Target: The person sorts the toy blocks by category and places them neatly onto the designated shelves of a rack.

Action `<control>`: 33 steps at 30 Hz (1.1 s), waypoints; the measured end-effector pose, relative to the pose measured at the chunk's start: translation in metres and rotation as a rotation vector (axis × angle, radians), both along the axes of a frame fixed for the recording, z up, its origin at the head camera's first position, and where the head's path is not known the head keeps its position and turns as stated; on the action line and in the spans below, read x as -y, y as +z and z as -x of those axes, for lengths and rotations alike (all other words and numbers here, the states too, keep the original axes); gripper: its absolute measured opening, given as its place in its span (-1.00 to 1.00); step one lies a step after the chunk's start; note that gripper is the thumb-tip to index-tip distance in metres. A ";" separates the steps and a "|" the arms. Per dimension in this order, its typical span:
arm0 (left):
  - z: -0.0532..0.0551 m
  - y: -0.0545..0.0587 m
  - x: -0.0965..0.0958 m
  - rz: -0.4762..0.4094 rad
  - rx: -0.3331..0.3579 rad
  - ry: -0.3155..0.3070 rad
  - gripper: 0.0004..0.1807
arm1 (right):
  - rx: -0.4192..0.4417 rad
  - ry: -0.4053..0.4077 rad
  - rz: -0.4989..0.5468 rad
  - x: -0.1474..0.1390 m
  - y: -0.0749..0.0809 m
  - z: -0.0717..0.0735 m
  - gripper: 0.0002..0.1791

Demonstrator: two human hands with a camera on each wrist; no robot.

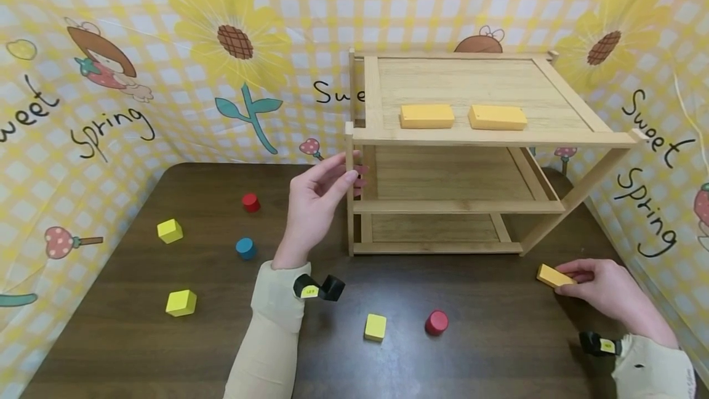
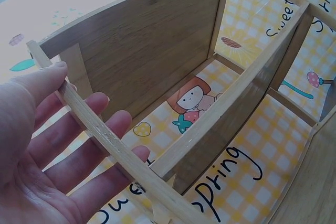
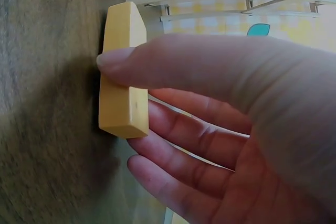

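Note:
A three-tier wooden shelf (image 1: 460, 137) stands at the back of the table in the head view. My left hand (image 1: 312, 202) grips its front left post (image 2: 100, 129), thumb on one side and fingers round the other. At the right, my right hand (image 1: 606, 288) pinches an orange-yellow rectangular block (image 1: 554, 276) between thumb and fingers, low over the table. The right wrist view shows the thumb laid across this block (image 3: 118, 106). Two similar blocks, a left one (image 1: 427, 116) and a right one (image 1: 497, 117), lie side by side on the top tier near its front edge.
Left of the shelf lie a red cylinder (image 1: 251, 202), a blue cylinder (image 1: 245, 248) and two yellow cubes (image 1: 170, 231). In front are another yellow cube (image 1: 375, 327) and a dark red cylinder (image 1: 437, 322). A checked cloth (image 1: 183, 122) hangs behind the dark table (image 1: 127, 337).

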State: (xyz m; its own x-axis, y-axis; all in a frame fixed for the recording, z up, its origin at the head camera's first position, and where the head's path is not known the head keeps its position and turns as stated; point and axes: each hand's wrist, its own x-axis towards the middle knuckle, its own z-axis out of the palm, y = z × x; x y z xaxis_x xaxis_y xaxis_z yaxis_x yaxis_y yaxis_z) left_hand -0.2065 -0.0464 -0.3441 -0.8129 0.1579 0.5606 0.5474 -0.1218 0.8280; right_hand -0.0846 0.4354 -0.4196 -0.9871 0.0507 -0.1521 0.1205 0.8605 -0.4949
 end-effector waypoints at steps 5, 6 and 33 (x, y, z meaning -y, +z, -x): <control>0.000 0.000 0.000 -0.005 -0.002 -0.008 -0.65 | -0.020 0.003 -0.005 0.002 0.004 0.000 -0.56; 0.000 0.000 0.000 -0.004 -0.002 -0.006 -0.65 | -0.025 0.003 -0.003 0.003 0.005 0.000 -0.57; -0.001 -0.001 0.001 0.008 -0.012 -0.004 -0.65 | -0.203 0.049 0.033 0.036 0.044 -0.002 -0.56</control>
State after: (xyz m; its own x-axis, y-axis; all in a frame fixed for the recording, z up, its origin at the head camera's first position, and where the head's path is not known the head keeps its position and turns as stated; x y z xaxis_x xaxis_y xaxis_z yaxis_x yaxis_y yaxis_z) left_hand -0.2056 -0.0477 -0.3456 -0.8056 0.1658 0.5688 0.5566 -0.1171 0.8225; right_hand -0.0828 0.3990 -0.3760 -0.9988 0.0006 0.0493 -0.0258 0.8460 -0.5326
